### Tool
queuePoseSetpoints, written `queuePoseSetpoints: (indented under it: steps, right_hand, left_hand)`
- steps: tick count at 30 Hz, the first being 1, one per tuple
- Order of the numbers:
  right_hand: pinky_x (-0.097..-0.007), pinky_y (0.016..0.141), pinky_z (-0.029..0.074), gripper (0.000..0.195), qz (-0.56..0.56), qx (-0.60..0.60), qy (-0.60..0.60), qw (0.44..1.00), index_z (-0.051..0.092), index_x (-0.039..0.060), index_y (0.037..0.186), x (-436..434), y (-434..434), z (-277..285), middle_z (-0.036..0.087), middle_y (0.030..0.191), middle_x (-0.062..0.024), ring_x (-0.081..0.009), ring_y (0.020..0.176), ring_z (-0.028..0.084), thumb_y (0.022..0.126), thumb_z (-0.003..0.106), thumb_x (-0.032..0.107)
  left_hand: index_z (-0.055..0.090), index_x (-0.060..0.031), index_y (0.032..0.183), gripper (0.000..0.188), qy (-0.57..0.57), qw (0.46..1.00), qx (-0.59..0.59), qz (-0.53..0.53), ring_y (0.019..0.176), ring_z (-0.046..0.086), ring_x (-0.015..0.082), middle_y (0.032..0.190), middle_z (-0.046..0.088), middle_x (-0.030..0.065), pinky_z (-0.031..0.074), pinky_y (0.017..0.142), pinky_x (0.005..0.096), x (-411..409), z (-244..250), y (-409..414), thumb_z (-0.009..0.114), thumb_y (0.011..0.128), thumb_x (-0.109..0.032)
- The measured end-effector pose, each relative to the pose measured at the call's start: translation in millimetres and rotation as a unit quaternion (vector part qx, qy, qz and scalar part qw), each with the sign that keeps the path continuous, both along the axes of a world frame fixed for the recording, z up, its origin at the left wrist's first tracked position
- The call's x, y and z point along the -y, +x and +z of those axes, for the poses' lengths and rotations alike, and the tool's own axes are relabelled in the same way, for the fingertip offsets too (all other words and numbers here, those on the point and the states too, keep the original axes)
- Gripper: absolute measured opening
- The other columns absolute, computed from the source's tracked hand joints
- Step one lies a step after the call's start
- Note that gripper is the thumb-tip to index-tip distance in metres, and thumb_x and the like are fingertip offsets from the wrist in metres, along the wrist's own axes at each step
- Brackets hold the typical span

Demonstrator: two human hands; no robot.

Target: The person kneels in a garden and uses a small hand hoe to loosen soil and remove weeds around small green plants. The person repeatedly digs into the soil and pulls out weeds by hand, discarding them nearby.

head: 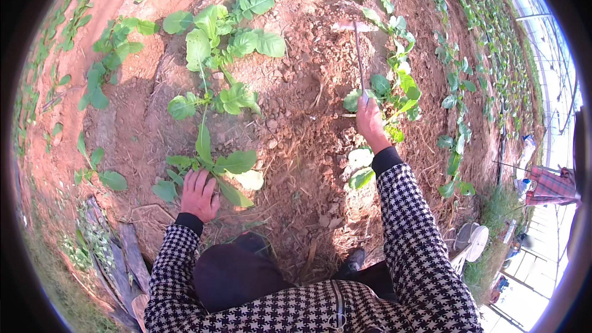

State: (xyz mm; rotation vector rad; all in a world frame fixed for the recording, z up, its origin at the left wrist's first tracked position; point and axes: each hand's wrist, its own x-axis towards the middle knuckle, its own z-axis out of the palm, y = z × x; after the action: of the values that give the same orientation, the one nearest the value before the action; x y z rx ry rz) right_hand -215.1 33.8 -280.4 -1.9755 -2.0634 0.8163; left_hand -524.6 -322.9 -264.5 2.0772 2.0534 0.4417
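Observation:
My right hand (371, 122) is closed around the handle of a small hand hoe (359, 55). The hoe's blade lies on the broken reddish soil, beside a row of leafy green plants (407, 85). My left hand (200, 194) is at the base of a leafy plant (236, 162) in the row to the left, its fingers spread at the lower leaves. Whether the fingertips press on the soil or on the stems is hidden. More broad-leaved plants (199, 46) grow farther up that row.
Loose clods and dry straw cover the soil (300, 148) between the rows. Weathered boards (115, 259) lie at the lower left. Further plant rows run along both sides. A white round object (476, 243) stands at the lower right, below a hanging plaid cloth (550, 186).

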Motion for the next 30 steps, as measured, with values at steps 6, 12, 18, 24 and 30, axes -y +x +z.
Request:
queuePoseSetpoints:
  steps: [6, 12, 18, 24, 30]
  right_hand:
    - [-0.0452, 0.065, 0.045, 0.039, 0.008, -0.114, -0.076, 0.991, 0.049, -0.0009, 0.101, -9.6, -8.9, -9.8, 0.055, 0.080, -0.0238, -0.0373, 0.072, 0.056, 0.094, 0.042, 0.037]
    - [-0.0370, 0.046, 0.042, 0.038, -0.015, -0.198, -0.200, 0.960, 0.046, 0.0008, 0.093, 3.5, -67.7, 2.7, 0.054, 0.068, -0.0140, -0.0253, 0.056, 0.055, 0.095, 0.041, 0.039]
    - [-0.0483, 0.066, 0.044, 0.042, 0.021, -0.085, -0.013, 0.996, 0.047, -0.0034, 0.095, 10.5, -72.4, -0.6, 0.058, 0.082, -0.0295, -0.0446, 0.077, 0.057, 0.095, 0.041, 0.038]
    - [-0.0466, 0.071, 0.046, 0.050, 0.040, -0.108, -0.215, 0.970, 0.050, -0.0029, 0.109, 34.9, -75.3, -0.8, 0.058, 0.079, -0.0272, -0.0437, 0.080, 0.058, 0.093, 0.041, 0.044]
    - [-0.0317, 0.043, 0.036, 0.032, -0.045, -0.297, -0.199, 0.933, 0.046, 0.0074, 0.089, -36.1, -108.6, -10.9, 0.044, 0.062, -0.0030, -0.0151, 0.050, 0.044, 0.094, 0.044, 0.039]
  left_hand:
    - [0.047, -0.0032, 0.111, 0.047, -0.005, 1.000, 0.001, 0.002, 0.117, 0.040, 0.0384, 0.122, 0.043, 0.0196, 0.029, 0.103, 0.0553, -1.9, 0.6, 0.4, 0.059, 0.068, -0.018]
    - [0.047, -0.0034, 0.111, 0.046, -0.009, 1.000, -0.006, 0.010, 0.116, 0.041, 0.0371, 0.122, 0.043, 0.0187, 0.029, 0.103, 0.0545, -1.5, 2.0, 0.1, 0.059, 0.069, -0.018]
    - [0.047, -0.0036, 0.111, 0.048, -0.012, 1.000, 0.002, 0.007, 0.116, 0.040, 0.0390, 0.122, 0.043, 0.0196, 0.029, 0.102, 0.0558, 1.9, 0.3, -2.1, 0.059, 0.067, -0.018]
    - [0.047, -0.0034, 0.112, 0.051, -0.033, 0.999, -0.005, 0.014, 0.116, 0.040, 0.0397, 0.122, 0.043, 0.0203, 0.029, 0.102, 0.0566, 15.3, 1.1, -7.1, 0.060, 0.065, -0.018]
    - [0.047, -0.0036, 0.112, 0.051, -0.022, 1.000, 0.002, 0.010, 0.115, 0.041, 0.0388, 0.122, 0.043, 0.0197, 0.030, 0.102, 0.0566, 6.0, 1.7, -4.4, 0.060, 0.065, -0.019]
